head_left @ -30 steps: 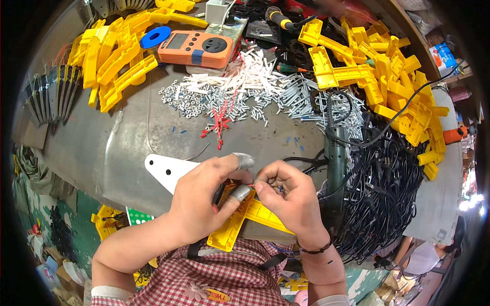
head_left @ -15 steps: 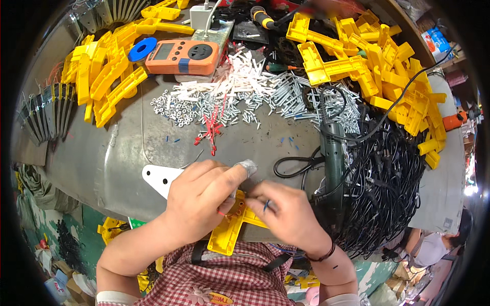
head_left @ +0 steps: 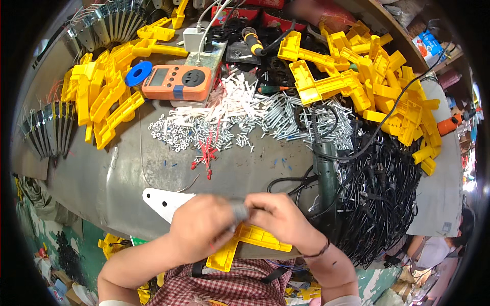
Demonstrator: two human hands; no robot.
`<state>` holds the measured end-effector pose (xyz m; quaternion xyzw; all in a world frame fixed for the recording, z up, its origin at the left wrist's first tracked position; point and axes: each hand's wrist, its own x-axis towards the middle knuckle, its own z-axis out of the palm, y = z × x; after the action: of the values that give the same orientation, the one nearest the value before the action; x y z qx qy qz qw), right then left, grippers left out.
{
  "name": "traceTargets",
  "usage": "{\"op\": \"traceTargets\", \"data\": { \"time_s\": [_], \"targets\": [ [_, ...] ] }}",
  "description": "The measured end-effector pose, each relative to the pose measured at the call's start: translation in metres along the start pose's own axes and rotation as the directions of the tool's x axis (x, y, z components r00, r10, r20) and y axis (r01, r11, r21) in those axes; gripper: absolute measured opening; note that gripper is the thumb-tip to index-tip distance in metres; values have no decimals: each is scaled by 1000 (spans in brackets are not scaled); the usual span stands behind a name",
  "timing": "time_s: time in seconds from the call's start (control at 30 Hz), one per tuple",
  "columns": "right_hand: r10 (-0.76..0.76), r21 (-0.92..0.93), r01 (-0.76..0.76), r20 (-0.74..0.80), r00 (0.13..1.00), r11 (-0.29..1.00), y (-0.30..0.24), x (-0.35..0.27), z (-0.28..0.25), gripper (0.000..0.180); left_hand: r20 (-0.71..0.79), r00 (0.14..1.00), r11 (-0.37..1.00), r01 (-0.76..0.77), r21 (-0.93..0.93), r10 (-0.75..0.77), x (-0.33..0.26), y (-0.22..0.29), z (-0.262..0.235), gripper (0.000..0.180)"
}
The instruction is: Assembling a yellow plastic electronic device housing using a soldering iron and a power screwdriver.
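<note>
Bare grey bench top [head_left: 127,178] is seen only at 8–9 o'clock of the hands, between the screw spread and the near edge; that edge runs just under the wrists, with a white perforated metal plate [head_left: 163,202] lying on it at 9 o'clock of the left hand. Room to the right is blocked: a black cable heap [head_left: 388,199] fills 3 o'clock, with a dark green power tool [head_left: 325,173] upright-ish at 1 o'clock, just beside the right hand. Far side at 12 o'clock is covered by loose screws and white plastic pieces [head_left: 240,122], a small red cluster [head_left: 206,153] in front. Left hand [head_left: 201,237] is curled, knuckles up, thumb and fingers closed around a blurred grey item at the fingertips; what it is cannot be told. Right hand [head_left: 283,222] is curled likewise, fingertips meeting the left at the same spot, dark band on the wrist. A yellow plastic part [head_left: 240,245] is held under both hands at the bench's near edge, its stem pointing to 6 o'clock. An orange meter [head_left: 176,82] with grey display lies at 11 o'clock, a blue tape roll [head_left: 138,74] touching its left; yellow part piles at 10 o'clock [head_left: 102,92] and 1–2 o'clock [head_left: 367,76].
</note>
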<state>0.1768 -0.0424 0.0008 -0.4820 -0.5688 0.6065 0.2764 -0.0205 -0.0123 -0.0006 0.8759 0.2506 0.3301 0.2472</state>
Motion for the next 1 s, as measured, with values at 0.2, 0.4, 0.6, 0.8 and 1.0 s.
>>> {"op": "traceTargets", "data": {
  "time_s": [0.2,0.4,0.6,0.8,1.0],
  "targets": [
    [-242,-361,153,-218,945,920,-12,2,9,11,-99,803,674,419,-608,-588,1,-1,16,40],
    [-78,120,76,18,997,990,4,14,-4,14,-107,992,998,56,-41,-60,3,-7,2,47],
    [-578,-818,311,-33,816,485,-13,6,7,9,230,768,384,526,-759,-598,5,-9,-1,51],
    [-113,-226,56,-247,962,973,-1,14,6,11,-31,966,959,250,-137,-256,-16,-8,-4,67],
    [-217,-209,164,-262,941,964,3,21,2,19,-61,993,990,111,89,-106,-24,-3,-5,31]
  ]
}}
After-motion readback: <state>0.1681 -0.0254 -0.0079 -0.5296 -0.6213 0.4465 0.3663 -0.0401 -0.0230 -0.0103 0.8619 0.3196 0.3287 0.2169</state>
